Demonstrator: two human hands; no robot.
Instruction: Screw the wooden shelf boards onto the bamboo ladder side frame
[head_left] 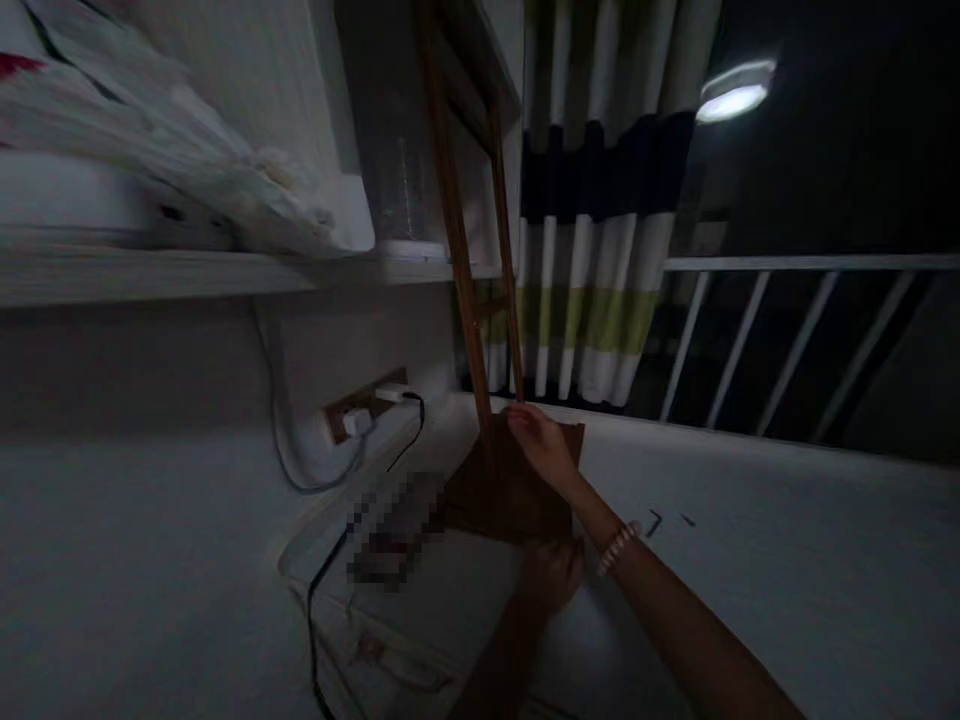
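Note:
A brown wooden frame [463,260] with two long posts and crossbars stands upright, slightly tilted, with a flat brown wooden board [517,490] at its foot. My right hand [538,440], with a beaded bracelet on its wrist, reaches over the board; its curled fingers close at the lower end of the right post. My left hand [551,572] is in shadow at the near edge of the board, fingers bent around that edge. To the right, a small dark L-shaped hex key [655,522] lies on the white surface beside a tiny slim piece [688,520], perhaps a screw.
A blurred-out flat object [397,530] lies left of the board. Plugs sit in a wall power strip [364,405], with a black cable [322,580] trailing down. A shelf [225,278] overhangs the left side. Behind are a striped curtain [585,300] and a white railing [750,345].

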